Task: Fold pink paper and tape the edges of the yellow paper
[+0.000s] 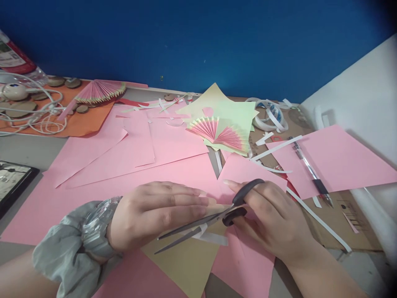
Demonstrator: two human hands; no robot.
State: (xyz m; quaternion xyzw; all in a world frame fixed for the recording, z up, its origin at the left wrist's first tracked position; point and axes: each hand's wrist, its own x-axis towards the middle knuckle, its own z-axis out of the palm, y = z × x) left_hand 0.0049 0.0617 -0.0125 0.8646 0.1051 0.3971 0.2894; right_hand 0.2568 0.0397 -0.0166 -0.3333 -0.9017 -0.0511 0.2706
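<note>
My right hand [273, 219] grips a pair of scissors [198, 221] by the black handles, with the blades parted and pointing left. Close beside the blades, my left hand [161, 211] has its fingers bent together over a small pale yellow piece of paper [215, 205]; its thumb is hidden. A white strip [212, 237] hangs or lies below the blades; I cannot tell whether it is being cut. Under both hands are a yellow-tan sheet [186, 260] and pink paper [242, 265].
Pink sheets [108, 161] spread across the table. Behind are pleated pink paper fans [204, 128] on a pale green sheet [238, 109], and a tape roll [269, 116]. A pen [310, 169] lies right, a phone [15, 182] left, white cables [46, 107] and a bottle [18, 58] back left.
</note>
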